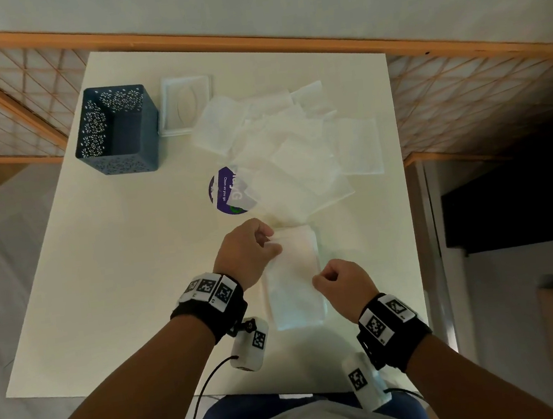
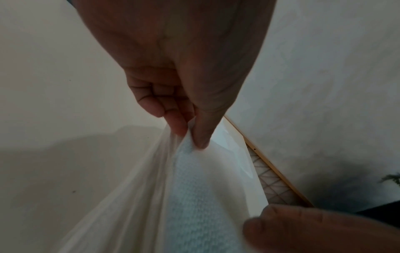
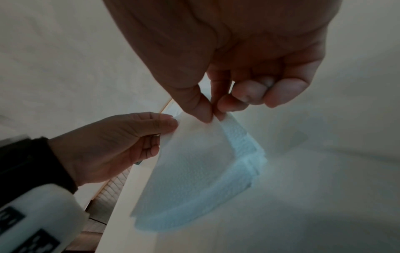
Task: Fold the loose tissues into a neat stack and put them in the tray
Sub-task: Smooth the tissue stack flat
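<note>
A white tissue (image 1: pixel 293 276) hangs stretched between my two hands, just above a small stack of folded tissues (image 3: pixel 244 154) near the table's front edge. My left hand (image 1: pixel 272 244) pinches its far corner between thumb and fingers (image 2: pixel 190 135). My right hand (image 1: pixel 317 278) pinches the near corner (image 3: pixel 213 118). Several loose tissues (image 1: pixel 296 152) lie spread in an overlapping heap further back on the right. The white tray (image 1: pixel 187 104) sits at the back beside the heap, one tissue overlapping its corner.
A dark blue perforated bin (image 1: pixel 118 131) stands at the back left. A round purple sticker (image 1: pixel 228 190) lies mid-table, partly under tissues. The white table (image 1: pixel 121 278) ends close on the right, with a wooden lattice rail (image 1: pixel 483 99) beyond.
</note>
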A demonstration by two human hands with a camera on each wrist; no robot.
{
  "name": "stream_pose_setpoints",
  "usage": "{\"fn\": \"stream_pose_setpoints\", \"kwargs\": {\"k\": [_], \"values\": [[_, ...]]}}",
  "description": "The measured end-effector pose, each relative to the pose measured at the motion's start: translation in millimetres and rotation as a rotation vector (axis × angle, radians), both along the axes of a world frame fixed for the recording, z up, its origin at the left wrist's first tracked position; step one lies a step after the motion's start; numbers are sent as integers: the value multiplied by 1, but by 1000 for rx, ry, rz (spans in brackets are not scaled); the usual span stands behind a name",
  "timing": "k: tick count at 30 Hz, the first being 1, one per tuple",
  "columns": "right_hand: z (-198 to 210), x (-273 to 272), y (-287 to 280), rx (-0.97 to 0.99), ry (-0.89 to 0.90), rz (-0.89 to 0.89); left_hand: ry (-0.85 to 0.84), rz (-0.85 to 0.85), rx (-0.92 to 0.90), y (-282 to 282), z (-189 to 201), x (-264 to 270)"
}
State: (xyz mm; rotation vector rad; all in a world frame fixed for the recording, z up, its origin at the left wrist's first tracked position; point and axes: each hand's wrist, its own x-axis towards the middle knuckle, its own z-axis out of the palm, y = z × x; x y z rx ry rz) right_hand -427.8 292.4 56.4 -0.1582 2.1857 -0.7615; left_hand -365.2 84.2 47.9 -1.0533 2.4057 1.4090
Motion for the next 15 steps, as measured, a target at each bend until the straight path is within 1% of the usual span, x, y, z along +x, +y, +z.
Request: {"fn": "stream_pose_setpoints", "kwargs": {"k": [2, 4, 8, 11, 15], "values": [[3, -4, 0, 34, 36, 3, -6, -5, -16, 1, -2, 0], [9, -16, -3, 57, 144, 20, 1, -4, -46, 0, -3, 1], [9, -65, -20, 48, 353, 113, 73, 63, -72, -6, -1, 5], [-8, -104, -40, 111, 469, 314, 102, 111, -58, -12, 1, 4], [-29, -139, -66, 290, 547, 697, 111, 118, -38, -18, 5, -4]]}}
